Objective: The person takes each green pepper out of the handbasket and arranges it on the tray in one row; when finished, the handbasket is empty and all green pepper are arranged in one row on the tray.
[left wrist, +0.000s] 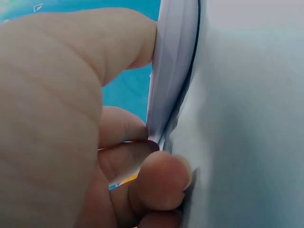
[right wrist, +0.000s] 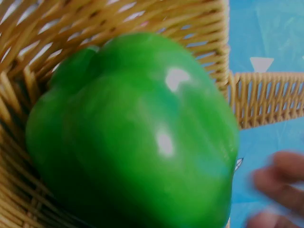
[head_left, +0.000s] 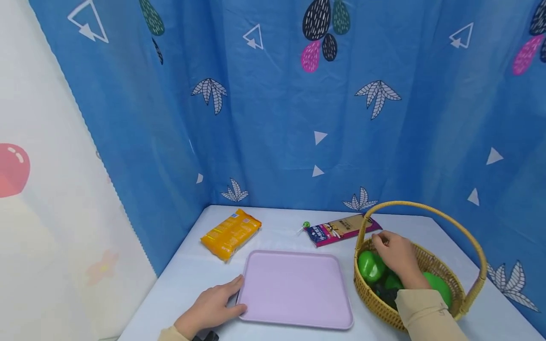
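Observation:
A lilac tray (head_left: pixel 294 289) lies flat on the table. My left hand (head_left: pixel 213 303) rests at its left edge, thumb and fingertips touching the outer side of the tray's rim (left wrist: pixel 173 61). Over the wicker basket (head_left: pixel 373 300) on the right is my right hand (head_left: pixel 398 255), its fingers loosely bent and nothing visible in them. A shiny green bell pepper (head_left: pixel 371 266) sits in the basket below that hand. Close up in the right wrist view, the pepper (right wrist: pixel 137 133) fills the middle, with blurred fingertips (right wrist: pixel 280 183) apart from it.
More green items, one of them a rounded green thing (head_left: pixel 439 286), lie in the basket under its arched handle (head_left: pixel 431 208). Behind the tray are an orange packet (head_left: pixel 232 234), a small green lollipop (head_left: pixel 306 224) and a purple-and-tan packet (head_left: pixel 343 229). A blue curtain (head_left: pixel 277 118) hangs behind the table.

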Motion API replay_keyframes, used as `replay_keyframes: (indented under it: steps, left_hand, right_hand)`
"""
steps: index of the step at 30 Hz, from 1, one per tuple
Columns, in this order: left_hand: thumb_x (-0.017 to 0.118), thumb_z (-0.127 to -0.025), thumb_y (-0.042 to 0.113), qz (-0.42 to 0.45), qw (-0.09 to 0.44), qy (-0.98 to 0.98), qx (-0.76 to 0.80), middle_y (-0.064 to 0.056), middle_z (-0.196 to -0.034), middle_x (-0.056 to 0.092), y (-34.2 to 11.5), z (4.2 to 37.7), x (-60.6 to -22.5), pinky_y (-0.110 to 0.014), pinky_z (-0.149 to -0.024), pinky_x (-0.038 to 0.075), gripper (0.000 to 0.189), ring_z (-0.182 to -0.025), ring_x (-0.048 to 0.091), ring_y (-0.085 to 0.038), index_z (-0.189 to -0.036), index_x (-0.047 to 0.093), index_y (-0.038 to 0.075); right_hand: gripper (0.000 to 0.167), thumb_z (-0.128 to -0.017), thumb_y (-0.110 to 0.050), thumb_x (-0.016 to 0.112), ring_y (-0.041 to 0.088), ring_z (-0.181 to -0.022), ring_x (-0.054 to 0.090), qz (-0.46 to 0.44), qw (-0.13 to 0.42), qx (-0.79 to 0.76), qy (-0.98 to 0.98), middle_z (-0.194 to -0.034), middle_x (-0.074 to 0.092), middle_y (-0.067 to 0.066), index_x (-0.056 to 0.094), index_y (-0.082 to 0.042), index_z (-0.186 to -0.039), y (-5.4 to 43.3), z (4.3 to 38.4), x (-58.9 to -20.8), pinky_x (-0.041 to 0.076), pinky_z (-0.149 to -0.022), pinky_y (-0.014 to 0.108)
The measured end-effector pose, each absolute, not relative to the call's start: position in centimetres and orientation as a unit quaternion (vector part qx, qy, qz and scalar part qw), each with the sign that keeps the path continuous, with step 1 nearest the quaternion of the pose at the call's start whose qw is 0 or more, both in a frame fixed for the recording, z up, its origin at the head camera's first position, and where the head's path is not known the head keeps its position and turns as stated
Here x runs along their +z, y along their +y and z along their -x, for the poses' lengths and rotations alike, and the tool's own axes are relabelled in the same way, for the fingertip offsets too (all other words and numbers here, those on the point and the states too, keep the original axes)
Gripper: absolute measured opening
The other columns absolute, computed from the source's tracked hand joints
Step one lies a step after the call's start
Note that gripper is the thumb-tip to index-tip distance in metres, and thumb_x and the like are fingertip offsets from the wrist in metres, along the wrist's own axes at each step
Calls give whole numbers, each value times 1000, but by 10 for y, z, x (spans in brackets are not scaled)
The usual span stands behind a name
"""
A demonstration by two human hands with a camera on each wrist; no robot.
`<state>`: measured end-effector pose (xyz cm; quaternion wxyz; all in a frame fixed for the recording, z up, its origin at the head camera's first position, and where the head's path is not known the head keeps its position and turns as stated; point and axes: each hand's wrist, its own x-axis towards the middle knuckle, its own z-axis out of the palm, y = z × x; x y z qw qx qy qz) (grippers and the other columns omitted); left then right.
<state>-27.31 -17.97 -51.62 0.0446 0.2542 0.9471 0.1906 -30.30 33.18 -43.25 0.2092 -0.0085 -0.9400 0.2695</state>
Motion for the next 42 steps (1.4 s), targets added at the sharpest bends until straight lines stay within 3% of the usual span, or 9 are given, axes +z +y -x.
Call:
replay_keyframes:
  steps: [4,7,16,19,25,30,34,38,42]
  left_hand:
    - [59,-93,70,-251,46,947,197,-9,-155,53,-179,273,-518,-55,-103,55,88,-133,60,-32,-152,50,5]
    - [59,-93,70,-248,42,946,202,-8,-154,54,-180,272,-517,-55,-103,55,88,-132,61,-32,-151,51,5]
    - [58,-93,70,-249,42,945,207,-5,-153,56,-181,273,-518,-54,-106,54,87,-133,60,-31,-152,51,7]
    - [58,-94,70,-250,36,945,207,-4,-152,56,-181,275,-519,-53,-106,54,85,-132,61,-30,-152,51,8]
    - [57,-94,70,-245,38,946,207,-3,-152,56,-182,275,-520,-53,-106,54,85,-133,61,-29,-152,51,8]
    - [57,-94,70,-241,39,947,210,-2,-152,57,-182,274,-520,-53,-106,53,84,-133,61,-29,-152,52,9]
    - [57,-94,70,-239,38,947,210,-1,-152,57,-181,274,-519,-53,-107,53,84,-133,60,-29,-152,52,9]
    - [56,-94,70,-238,38,948,210,-2,-152,57,-181,273,-518,-53,-107,53,84,-133,60,-29,-152,52,9]
    - [56,-94,71,-235,45,947,212,-2,-152,56,-181,273,-518,-53,-108,52,85,-134,59,-29,-152,51,10]
  right_hand:
    - [40,-103,-33,54,25,-81,63,13,135,238,-962,-109,73,21,72,-1,-118,337,304,-440,56,-66,45]
    - [44,-101,-34,56,23,-77,62,13,104,211,-972,-112,72,24,70,1,-124,336,305,-442,55,-63,41]
    - [56,-99,-50,56,20,-67,53,25,17,180,-983,-79,64,3,70,-5,-129,336,298,-442,39,-53,33]
    - [61,-98,-53,56,21,-69,55,27,8,179,-984,-85,68,5,68,-4,-133,335,296,-440,39,-53,34]
    - [70,-96,-58,57,23,-80,61,13,8,158,-987,-119,72,21,66,-1,-135,333,296,-437,48,-58,38]
    - [70,-94,-61,59,31,-88,67,12,13,150,-989,-119,72,22,68,-2,-131,333,298,-438,56,-65,49]
    - [80,-91,-70,59,38,-95,69,20,22,161,-986,-116,72,22,66,1,-127,335,299,-440,59,-72,56]
    - [91,-89,-75,60,42,-98,68,23,40,190,-981,-117,69,26,58,6,-129,337,298,-440,59,-76,58]
    - [87,-86,-73,66,43,-102,67,8,54,213,-975,-118,68,25,58,3,-127,339,295,-442,58,-80,59]
